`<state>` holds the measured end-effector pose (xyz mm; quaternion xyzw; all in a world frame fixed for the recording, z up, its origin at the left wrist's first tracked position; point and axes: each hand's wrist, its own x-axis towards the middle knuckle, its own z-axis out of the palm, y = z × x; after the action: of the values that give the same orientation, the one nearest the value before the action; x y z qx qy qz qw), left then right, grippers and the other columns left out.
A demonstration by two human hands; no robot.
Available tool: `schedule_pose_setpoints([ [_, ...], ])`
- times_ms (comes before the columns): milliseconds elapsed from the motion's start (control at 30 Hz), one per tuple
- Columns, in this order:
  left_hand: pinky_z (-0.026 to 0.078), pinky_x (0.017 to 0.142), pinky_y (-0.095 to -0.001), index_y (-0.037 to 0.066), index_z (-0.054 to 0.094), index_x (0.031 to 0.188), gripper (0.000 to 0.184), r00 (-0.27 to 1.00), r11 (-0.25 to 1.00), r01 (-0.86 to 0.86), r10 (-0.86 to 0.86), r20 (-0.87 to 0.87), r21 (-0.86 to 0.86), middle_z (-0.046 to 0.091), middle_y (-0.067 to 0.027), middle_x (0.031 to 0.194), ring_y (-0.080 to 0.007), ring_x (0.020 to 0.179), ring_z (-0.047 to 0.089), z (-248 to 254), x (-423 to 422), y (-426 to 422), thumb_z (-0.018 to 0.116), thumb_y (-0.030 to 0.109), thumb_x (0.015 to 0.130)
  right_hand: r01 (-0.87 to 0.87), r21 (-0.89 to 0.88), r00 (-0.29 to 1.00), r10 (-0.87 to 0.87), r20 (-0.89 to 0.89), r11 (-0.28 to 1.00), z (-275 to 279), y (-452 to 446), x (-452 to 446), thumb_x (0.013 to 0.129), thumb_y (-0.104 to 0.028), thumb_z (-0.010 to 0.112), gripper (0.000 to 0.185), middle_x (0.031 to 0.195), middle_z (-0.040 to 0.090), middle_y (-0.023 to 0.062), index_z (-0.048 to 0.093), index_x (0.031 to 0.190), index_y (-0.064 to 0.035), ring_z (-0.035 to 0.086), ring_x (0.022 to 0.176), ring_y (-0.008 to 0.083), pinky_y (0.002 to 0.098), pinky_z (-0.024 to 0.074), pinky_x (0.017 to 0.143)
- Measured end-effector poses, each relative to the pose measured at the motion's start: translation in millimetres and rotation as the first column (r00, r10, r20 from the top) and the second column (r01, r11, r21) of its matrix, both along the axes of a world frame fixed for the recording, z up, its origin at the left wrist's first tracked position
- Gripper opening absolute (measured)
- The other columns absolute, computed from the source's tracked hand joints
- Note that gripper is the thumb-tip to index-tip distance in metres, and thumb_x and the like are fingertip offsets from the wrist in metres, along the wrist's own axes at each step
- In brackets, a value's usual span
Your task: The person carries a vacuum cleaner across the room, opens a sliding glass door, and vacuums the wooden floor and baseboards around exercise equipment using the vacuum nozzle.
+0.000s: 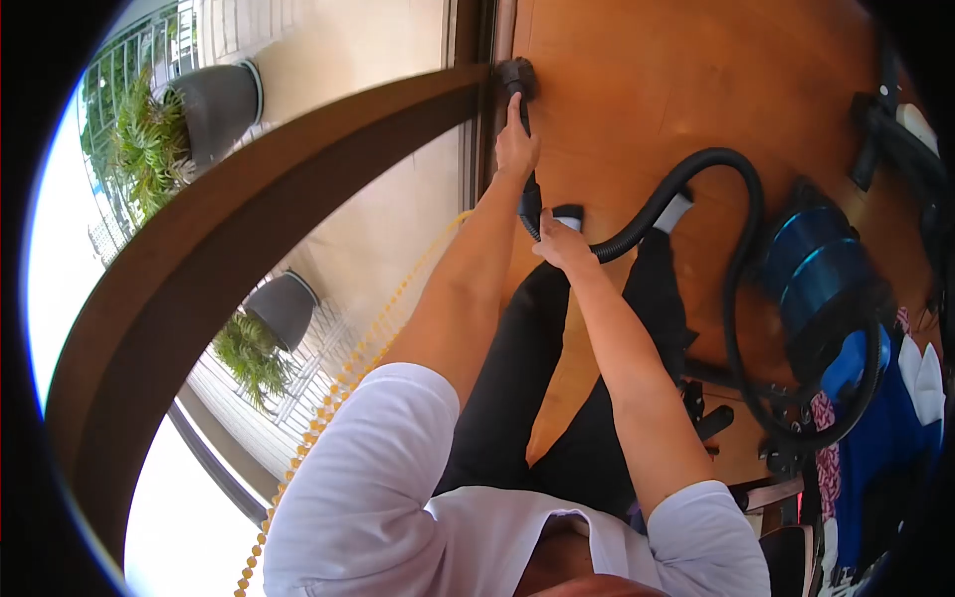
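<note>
My left hand (516,149) is wrapped round the black vacuum wand (530,186), with one finger stretched along it. The wand's dark brush head (516,75) rests against the door track (485,139), where the wooden floor meets the frame. Lower down, my right hand (565,245) grips the vacuum hose (622,244) near its joint with the wand. From there the ribbed black hose loops right and down beside the blue and black vacuum canister (814,261) on the floor.
A brown door frame (269,189) curves across the left. Beyond it stand potted plants (211,111) by a balcony railing. A yellow beaded cord (328,408) hangs near my left arm. Chair parts (706,413) and blue cloth (870,458) lie at lower right.
</note>
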<state>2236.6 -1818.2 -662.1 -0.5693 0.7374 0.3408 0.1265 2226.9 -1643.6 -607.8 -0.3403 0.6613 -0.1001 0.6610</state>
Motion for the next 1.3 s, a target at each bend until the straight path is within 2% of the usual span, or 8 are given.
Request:
schedule_pose_setpoints([
  [200, 0.049, 0.082, -0.0509, 0.027, 0.017, 0.148, 0.083, 0.993, 0.993, -0.031, 0.019, 0.112, 0.110, 0.064, -0.0304, 0.096, -0.0463, 0.091, 0.063, 33.9, 59.9, 47.6, 0.054, 0.009, 0.075, 0.012, 0.101, 0.999, -0.017, 0.046, 0.995, 14.7, 40.6, 74.9, 0.077, -0.013, 0.060, 0.053, 0.108, 0.060, 0.0309, 0.038, 0.122, 0.0029, 0.061, 0.102, 0.0424, 0.0476, 0.0492, 0.088],
  [367, 0.055, 0.062, -0.0444, 0.027, 0.019, 0.148, 0.082, 0.993, 0.988, -0.114, 0.117, -0.019, 0.101, 0.065, -0.0247, 0.079, -0.0355, 0.063, 0.066, 14.3, 131.0, 97.1, 0.054, 0.007, 0.077, -0.107, 0.194, 0.993, 0.095, 0.073, 0.975, 27.3, 82.0, 111.1, 0.078, -0.016, 0.061, 0.069, 0.116, 0.058, 0.0303, 0.029, 0.137, 0.0012, 0.060, 0.107, 0.0403, 0.0467, 0.0489, 0.092],
  [500, 0.047, 0.089, -0.0497, 0.024, 0.024, 0.147, 0.080, 0.929, 0.860, -0.368, 0.359, 0.093, 0.355, 0.065, -0.0271, 0.101, -0.0425, 0.096, 0.063, 63.3, 120.6, 99.9, 0.060, 0.013, 0.077, -0.056, 0.118, 0.998, 0.052, 0.037, 0.991, 47.0, 101.4, 111.2, 0.076, -0.016, 0.063, 0.065, 0.114, 0.059, 0.0293, 0.035, 0.133, 0.0005, 0.060, 0.104, 0.0412, 0.0473, 0.0491, 0.090],
  [600, 0.050, 0.085, -0.0484, 0.018, 0.026, 0.146, 0.077, 0.989, 0.985, -0.149, 0.149, 0.006, 0.083, 0.065, -0.0277, 0.102, -0.0411, 0.092, 0.065, 18.3, 139.5, 84.7, 0.063, 0.023, 0.078, 0.060, -0.103, 0.994, -0.069, -0.087, 0.993, 68.3, 103.9, 100.6, 0.073, -0.017, 0.065, 0.063, 0.106, 0.061, 0.0298, 0.039, 0.128, 0.0005, 0.060, 0.099, 0.0436, 0.0488, 0.0497, 0.083],
  [667, 0.054, 0.054, -0.0385, 0.017, 0.030, 0.145, 0.075, 0.975, 0.892, 0.063, -0.152, -0.164, -0.447, 0.063, -0.0203, 0.072, -0.0260, 0.058, 0.066, -24.0, 153.5, 62.5, 0.059, 0.014, 0.076, 0.105, -0.176, 0.980, -0.132, -0.151, 0.979, 88.7, 83.6, 83.1, 0.073, -0.016, 0.065, 0.062, 0.106, 0.060, 0.0295, 0.041, 0.129, -0.0020, 0.060, 0.098, 0.0433, 0.0495, 0.0494, 0.081],
  [867, 0.053, 0.048, -0.0341, 0.016, 0.009, 0.151, 0.089, 0.861, 0.872, -0.273, 0.410, -0.301, 0.407, 0.055, -0.0095, 0.064, -0.0183, 0.050, 0.056, 43.8, 86.2, -13.4, 0.057, 0.002, 0.077, 0.161, -0.274, 0.958, -0.217, -0.187, 0.948, 65.0, 24.4, 53.5, 0.075, -0.009, 0.062, 0.057, 0.091, 0.065, 0.0242, 0.043, 0.129, -0.0055, 0.062, 0.087, 0.0443, 0.0516, 0.0489, 0.076],
  [1067, 0.054, 0.057, -0.0410, 0.027, 0.019, 0.148, 0.083, 0.993, 0.975, 0.000, -0.026, -0.114, -0.221, 0.063, -0.0209, 0.075, -0.0290, 0.055, 0.062, -21.9, 155.7, 59.4, 0.054, 0.004, 0.077, 0.028, -0.062, 0.991, -0.035, -0.126, 0.998, -16.1, 60.6, 142.3, 0.085, -0.011, 0.048, 0.046, 0.097, 0.065, 0.0258, 0.042, 0.129, -0.0008, 0.063, 0.094, 0.0410, 0.0506, 0.0496, 0.081],
  [1300, 0.049, 0.077, -0.0488, 0.029, 0.021, 0.148, 0.078, 0.959, 0.948, -0.280, 0.285, -0.011, 0.151, 0.064, -0.0275, 0.104, -0.0446, 0.086, 0.063, 36.3, 244.2, 148.4, 0.059, 0.011, 0.082, -0.066, 0.168, 0.998, 0.064, 0.019, 0.983, -0.3, 138.4, 234.9, 0.081, -0.009, 0.054, 0.048, 0.101, 0.063, 0.0270, 0.042, 0.127, 0.0003, 0.064, 0.097, 0.0392, 0.0491, 0.0505, 0.080],
])
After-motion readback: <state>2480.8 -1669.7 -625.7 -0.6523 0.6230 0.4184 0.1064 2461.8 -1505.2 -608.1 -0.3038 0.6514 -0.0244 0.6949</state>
